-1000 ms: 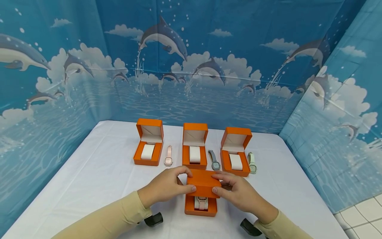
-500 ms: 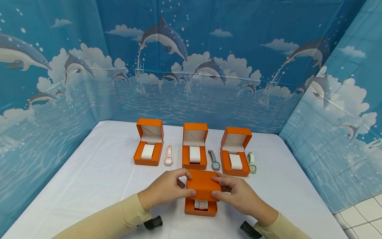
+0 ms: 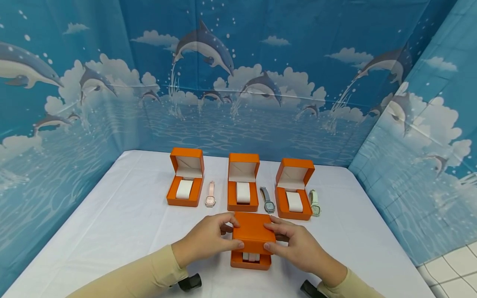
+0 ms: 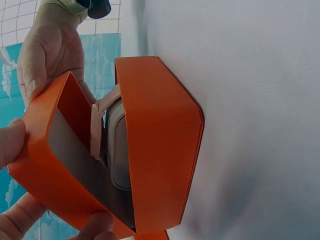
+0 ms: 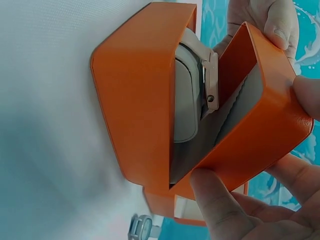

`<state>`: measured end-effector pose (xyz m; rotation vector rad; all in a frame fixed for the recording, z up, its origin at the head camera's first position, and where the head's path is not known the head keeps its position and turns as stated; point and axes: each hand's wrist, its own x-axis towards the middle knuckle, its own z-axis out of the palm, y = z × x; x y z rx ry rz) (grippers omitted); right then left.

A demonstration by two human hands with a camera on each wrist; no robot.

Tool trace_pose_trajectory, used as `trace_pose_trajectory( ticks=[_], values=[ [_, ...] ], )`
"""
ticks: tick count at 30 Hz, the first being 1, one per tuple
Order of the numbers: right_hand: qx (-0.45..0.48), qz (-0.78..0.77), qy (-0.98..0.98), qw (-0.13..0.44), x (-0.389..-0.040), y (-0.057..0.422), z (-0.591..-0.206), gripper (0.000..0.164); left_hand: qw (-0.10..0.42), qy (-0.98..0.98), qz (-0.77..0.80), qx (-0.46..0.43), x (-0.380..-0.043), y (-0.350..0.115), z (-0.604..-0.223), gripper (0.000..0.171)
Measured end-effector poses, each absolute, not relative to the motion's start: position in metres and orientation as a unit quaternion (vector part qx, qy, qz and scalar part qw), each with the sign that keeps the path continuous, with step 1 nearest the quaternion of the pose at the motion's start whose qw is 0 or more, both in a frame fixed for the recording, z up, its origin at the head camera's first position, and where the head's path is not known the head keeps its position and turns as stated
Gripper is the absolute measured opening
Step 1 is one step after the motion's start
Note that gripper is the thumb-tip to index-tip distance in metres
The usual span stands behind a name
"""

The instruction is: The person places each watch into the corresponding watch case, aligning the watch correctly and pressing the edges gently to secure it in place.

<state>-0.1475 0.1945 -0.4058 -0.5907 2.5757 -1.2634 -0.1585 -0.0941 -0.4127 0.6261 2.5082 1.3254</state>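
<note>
In the head view a near orange watch box (image 3: 250,264) stands on the table with its lid (image 3: 253,227) tilted partway down over the base. My left hand (image 3: 205,236) grips the lid's left side, thumb on the front edge and fingers along the top. On the right side my right hand (image 3: 301,242) holds the same lid in a like way. Inside, a watch with a pale pink strap (image 4: 96,131) is wrapped round a light cushion (image 5: 186,102); both wrist views show it through the wedge-shaped gap. From above, the lid hides the watch face.
Behind stand three open orange boxes, the left (image 3: 185,192), middle (image 3: 243,198) and right (image 3: 294,203), each with a bare white cushion. Beside them lie a pink watch (image 3: 210,200), a grey-blue watch (image 3: 268,203) and a pale green watch (image 3: 314,205) on the white tablecloth (image 3: 156,207).
The near box's lid has swung further down towards me, both hands moving with it. The watch face, visible from above a second ago, is now covered. The back boxes have stayed put.
</note>
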Motion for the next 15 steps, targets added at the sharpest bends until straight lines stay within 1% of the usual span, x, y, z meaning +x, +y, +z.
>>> trace_pose_trajectory(
  ticks=[15],
  values=[
    [-0.188,-0.423,0.880,0.106,-0.1431,0.1913,-0.4053,0.059,0.120,0.851,0.459,0.225,-0.1549,-0.0945,-0.4146,0.032]
  ],
)
